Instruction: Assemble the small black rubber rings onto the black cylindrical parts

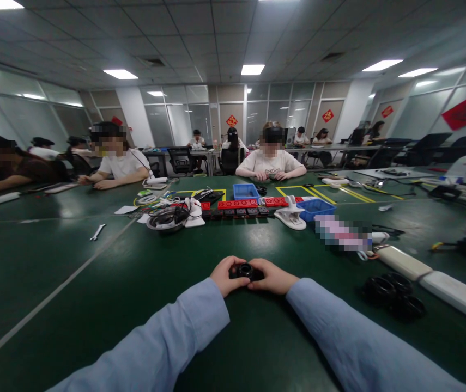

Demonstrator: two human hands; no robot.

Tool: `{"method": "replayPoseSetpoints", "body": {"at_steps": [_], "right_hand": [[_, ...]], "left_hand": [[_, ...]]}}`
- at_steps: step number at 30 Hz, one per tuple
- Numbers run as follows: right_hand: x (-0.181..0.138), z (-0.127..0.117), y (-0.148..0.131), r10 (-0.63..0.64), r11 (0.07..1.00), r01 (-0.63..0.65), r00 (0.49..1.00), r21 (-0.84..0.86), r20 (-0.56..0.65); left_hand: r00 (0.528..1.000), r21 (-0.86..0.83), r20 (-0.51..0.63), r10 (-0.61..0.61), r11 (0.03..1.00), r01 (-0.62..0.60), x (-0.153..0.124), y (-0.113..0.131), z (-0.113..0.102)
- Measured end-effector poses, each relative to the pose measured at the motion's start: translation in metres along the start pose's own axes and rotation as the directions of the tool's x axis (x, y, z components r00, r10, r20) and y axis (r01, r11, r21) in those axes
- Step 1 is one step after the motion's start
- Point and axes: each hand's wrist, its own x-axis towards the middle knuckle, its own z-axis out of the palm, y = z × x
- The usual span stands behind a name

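Note:
Both my hands meet over the green table around a small black ring-shaped part (244, 269) with a round opening facing up. My left hand (228, 276) grips its left side, fingers curled behind and thumb in front. From the other side my right hand (272, 276) holds it the same way, the thumbs almost touching. The part's underside and far side are hidden by my fingers. Off to the right lies a cluster of similar black round parts (394, 294) on the table.
A wrench (98, 232) lies at left. Across the middle stand a bowl of black cables (169, 218), red-and-black blocks in a row (243, 204), a white clamp (290, 214) and blue trays (316, 208). Long white bars (457, 296) extend at right. A person (271, 158) sits opposite.

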Motion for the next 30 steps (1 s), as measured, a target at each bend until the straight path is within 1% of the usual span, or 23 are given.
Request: {"method": "replayPoseSetpoints", "body": {"at_steps": [2, 4, 6, 8, 10, 14, 16, 19, 23, 27, 30], "right_hand": [[0.001, 0.005, 0.0, 0.085, 0.996, -0.086, 0.995, -0.015, -0.045], [0.003, 0.013, -0.001, 0.174, 0.977, -0.191, 0.972, -0.099, -0.157], [0.005, 0.021, -0.002, 0.203, 0.939, -0.269, 0.936, -0.213, -0.287], [0.006, 0.026, -0.004, 0.189, 0.913, -0.296, 0.918, -0.282, -0.349], [0.006, 0.026, -0.005, 0.16, 0.92, -0.264, 0.928, -0.291, -0.335], [0.002, 0.016, -0.005, 0.044, 0.974, -0.089, 0.976, -0.208, -0.212], [0.001, 0.01, -0.003, -0.005, 0.988, -0.02, 0.987, -0.152, -0.159], [0.0, 0.005, -0.001, -0.044, 0.996, 0.037, 0.995, -0.084, -0.09], [0.001, 0.002, -0.001, -0.059, 0.997, 0.057, 0.998, -0.049, -0.035], [0.001, 0.001, -0.001, -0.043, 0.997, 0.04, 0.998, -0.062, -0.041], [0.001, 0.002, 0.0, -0.005, 0.997, 0.0, 0.999, -0.079, -0.054]], "left_hand": [[0.999, 0.07, -0.046, -0.025, 0.997, 0.028, -0.002, 0.007, 0.002], [0.99, 0.161, -0.135, -0.042, 0.985, 0.064, -0.004, 0.015, 0.004], [0.977, 0.22, -0.211, -0.038, 0.972, 0.085, -0.004, 0.02, 0.006], [0.972, 0.226, -0.234, -0.031, 0.97, 0.085, -0.004, 0.021, 0.007], [0.975, 0.192, -0.217, -0.038, 0.978, 0.081, -0.002, 0.016, 0.006], [0.992, 0.086, -0.121, -0.028, 0.996, 0.038, 0.003, 0.0, 0.002], [0.998, 0.043, -0.069, -0.005, 0.999, 0.008, 0.004, -0.005, 0.0], [0.999, 0.0, -0.027, 0.018, 1.0, -0.018, 0.004, -0.008, -0.002], [1.0, -0.016, 0.01, 0.0, 1.0, 0.0, 0.004, -0.007, -0.003], [1.0, -0.018, 0.029, -0.01, 1.0, 0.01, 0.004, -0.005, -0.005], [1.0, 0.003, 0.021, -0.012, 1.0, 0.012, 0.002, -0.002, -0.004]]}}
